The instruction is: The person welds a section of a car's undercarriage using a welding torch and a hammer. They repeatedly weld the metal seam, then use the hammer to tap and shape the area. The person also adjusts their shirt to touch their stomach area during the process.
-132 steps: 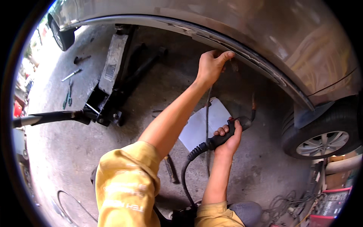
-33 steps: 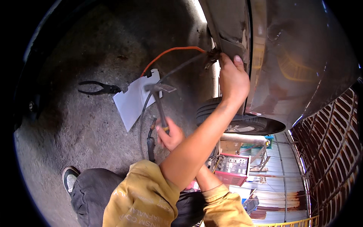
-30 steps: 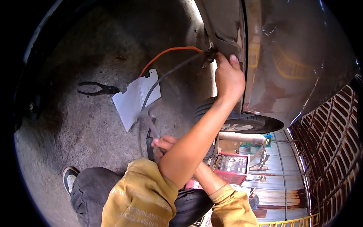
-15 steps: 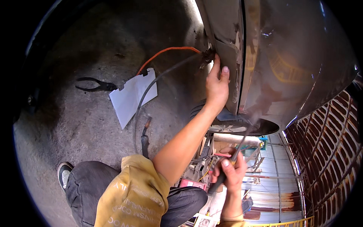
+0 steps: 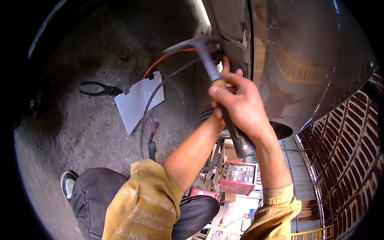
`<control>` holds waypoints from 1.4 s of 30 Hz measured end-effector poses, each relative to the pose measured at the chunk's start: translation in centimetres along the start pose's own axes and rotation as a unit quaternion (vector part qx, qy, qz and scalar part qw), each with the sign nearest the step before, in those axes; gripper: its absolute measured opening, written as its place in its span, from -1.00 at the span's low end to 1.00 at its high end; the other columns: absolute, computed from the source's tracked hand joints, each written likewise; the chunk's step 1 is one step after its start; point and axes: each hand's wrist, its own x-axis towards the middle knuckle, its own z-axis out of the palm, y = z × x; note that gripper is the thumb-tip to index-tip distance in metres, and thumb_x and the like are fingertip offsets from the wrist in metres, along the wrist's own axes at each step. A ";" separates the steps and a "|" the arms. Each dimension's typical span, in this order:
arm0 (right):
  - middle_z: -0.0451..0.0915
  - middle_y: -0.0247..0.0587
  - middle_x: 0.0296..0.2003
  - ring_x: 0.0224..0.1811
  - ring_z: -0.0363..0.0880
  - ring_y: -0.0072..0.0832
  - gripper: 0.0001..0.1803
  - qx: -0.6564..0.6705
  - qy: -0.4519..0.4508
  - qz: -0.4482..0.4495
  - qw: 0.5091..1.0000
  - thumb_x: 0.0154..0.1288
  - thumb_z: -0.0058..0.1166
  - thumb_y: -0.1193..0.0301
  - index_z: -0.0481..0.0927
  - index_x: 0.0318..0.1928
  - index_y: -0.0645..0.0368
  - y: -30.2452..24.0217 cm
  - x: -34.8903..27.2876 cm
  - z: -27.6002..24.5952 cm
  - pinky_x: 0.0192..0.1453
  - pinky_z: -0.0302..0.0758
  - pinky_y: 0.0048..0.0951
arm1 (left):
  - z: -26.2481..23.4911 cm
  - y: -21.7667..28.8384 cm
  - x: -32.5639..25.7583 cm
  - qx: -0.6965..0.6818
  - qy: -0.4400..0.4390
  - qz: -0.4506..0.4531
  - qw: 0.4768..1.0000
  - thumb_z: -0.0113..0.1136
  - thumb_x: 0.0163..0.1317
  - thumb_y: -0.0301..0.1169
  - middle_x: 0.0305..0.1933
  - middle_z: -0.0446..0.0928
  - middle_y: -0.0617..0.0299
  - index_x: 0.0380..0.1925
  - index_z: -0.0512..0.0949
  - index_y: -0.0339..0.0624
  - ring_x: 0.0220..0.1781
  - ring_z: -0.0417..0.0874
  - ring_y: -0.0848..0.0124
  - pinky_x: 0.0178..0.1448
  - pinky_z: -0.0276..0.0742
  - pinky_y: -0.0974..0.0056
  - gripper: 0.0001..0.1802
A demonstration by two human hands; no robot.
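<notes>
While the right hand point(image 5: 244, 104) closes its fingers around the dark, yellow-banded handle of a hammer point(image 5: 208, 64), the left hand point(image 5: 226, 65) is mostly hidden behind it; one finger and the thumb tip show, set apart, and whether they grip anything cannot be told. The hammer's long, slightly blurred head lies across the view of a dark lump point(image 5: 217, 56) at the lower edge of a brown car body point(image 5: 312, 60), though contact cannot be made out. The step in hand seems to be hammer work at that edge with the left fingers close by, so the next move would call for careful aim clear of them. Farther out, a grey cable point(image 5: 160, 86) passes over a folded white sheet point(image 5: 134, 106), beside which lie black pliers point(image 5: 100, 89) and a torch point(image 5: 152, 150). Pale printed lettering crosses the left yellow sleeve point(image 5: 148, 200), much of it inverted and creased; any marking on the red machine point(image 5: 239, 186) behind is too small to read.
</notes>
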 end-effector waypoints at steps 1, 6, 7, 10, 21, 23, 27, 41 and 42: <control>0.48 -0.35 -0.54 -0.63 0.44 -0.66 -0.71 -0.013 0.005 -0.004 1.000 0.35 0.07 0.44 0.48 -0.02 0.40 -0.7 -0.1 0.6 -0.61 0.37 -0.59 | 0.2 0.8 0.6 0.059 0.002 0.023 0.998 0.06 0.44 -0.23 0.39 0.31 0.10 0.48 0.02 -0.09 -0.07 0.54 0.46 -0.19 0.53 0.43 -0.30; 0.55 -0.01 -0.39 -0.22 0.49 -0.29 -0.66 -0.090 -0.005 -0.074 0.993 0.24 0.15 0.39 0.54 -0.05 0.38 -0.2 -0.6 1.1 -0.05 0.33 -0.27 | 1.4 3.1 0.5 0.049 0.020 -0.023 0.998 0.13 0.39 -0.22 0.39 0.31 0.09 0.46 0.03 -0.20 -0.03 0.53 0.43 -0.21 0.55 0.36 -0.24; 0.57 0.07 -0.35 -0.12 0.50 -0.19 -0.64 -0.105 -0.009 -0.088 0.991 0.22 0.17 0.37 0.55 -0.05 0.38 0.2 -0.7 1.0 0.09 0.33 -0.19 | 0.5 1.0 1.0 0.103 0.018 -0.015 0.994 0.13 0.39 -0.22 0.39 0.31 0.09 0.46 0.03 -0.22 0.01 0.52 0.43 -0.19 0.54 0.36 -0.24; 0.54 -0.01 -0.39 -0.24 0.48 -0.29 -0.63 -0.042 0.034 -0.022 0.998 0.24 0.15 0.39 0.53 -0.01 0.38 -0.3 -0.2 0.0 -0.07 0.34 -0.28 | 0.4 1.8 1.2 0.073 0.007 -0.002 0.997 0.11 0.40 -0.23 0.38 0.32 0.09 0.45 0.02 -0.27 0.17 0.43 0.45 -0.11 0.51 0.37 -0.24; 0.46 -0.31 -0.54 -0.66 0.41 -0.61 -0.64 -0.022 0.071 -0.044 0.996 0.35 0.06 0.44 0.49 0.08 0.38 -1.0 1.6 2.1 -0.61 0.36 -0.56 | 0.2 2.6 2.9 0.140 0.016 -0.062 0.988 0.09 0.39 -0.28 0.31 0.42 0.17 0.44 0.12 -0.17 0.01 0.57 0.48 -0.35 0.48 0.45 -0.33; 0.46 -0.32 -0.54 -0.66 0.41 -0.61 -0.63 -0.069 0.074 -0.065 0.993 0.35 0.06 0.43 0.48 0.09 0.39 0.4 2.0 2.4 -0.62 0.36 -0.55 | 0.4 3.1 2.1 0.110 0.011 -0.087 0.990 0.10 0.39 -0.28 0.33 0.41 0.19 0.43 0.14 -0.16 0.05 0.58 0.48 -0.36 0.46 0.47 -0.33; 0.48 -0.27 -0.56 -0.68 0.44 -0.55 -0.66 -0.045 -0.007 -0.017 0.999 0.31 0.09 0.42 0.50 0.00 0.41 -1.8 1.3 3.2 -0.56 0.44 -0.52 | 0.1 4.0 0.8 0.253 -0.012 0.000 0.968 0.06 0.40 -0.28 0.38 0.34 0.10 0.46 0.05 -0.15 0.20 0.50 0.42 -0.21 0.45 0.47 -0.29; 0.51 -0.21 -0.55 -0.67 0.45 -0.55 -0.53 0.029 0.085 -0.026 0.996 0.27 0.11 0.50 0.43 0.14 0.52 0.1 0.4 1.7 -0.59 0.40 -0.48 | -0.9 3.3 1.2 -0.171 -0.128 -0.123 0.969 -0.20 0.41 -0.17 0.32 0.24 0.02 0.52 -0.13 0.01 0.11 0.39 0.42 0.00 0.33 0.49 -0.27; 0.50 -0.22 -0.56 -0.69 0.43 -0.56 -0.52 0.020 0.099 -0.025 0.995 0.28 0.10 0.50 0.42 0.16 0.52 0.0 0.2 2.7 -0.61 0.38 -0.48 | -1.3 3.7 1.3 -0.118 -0.133 -0.111 0.978 -0.20 0.40 -0.16 0.25 0.28 0.03 0.52 -0.14 0.02 0.06 0.39 0.43 -0.01 0.31 0.50 -0.26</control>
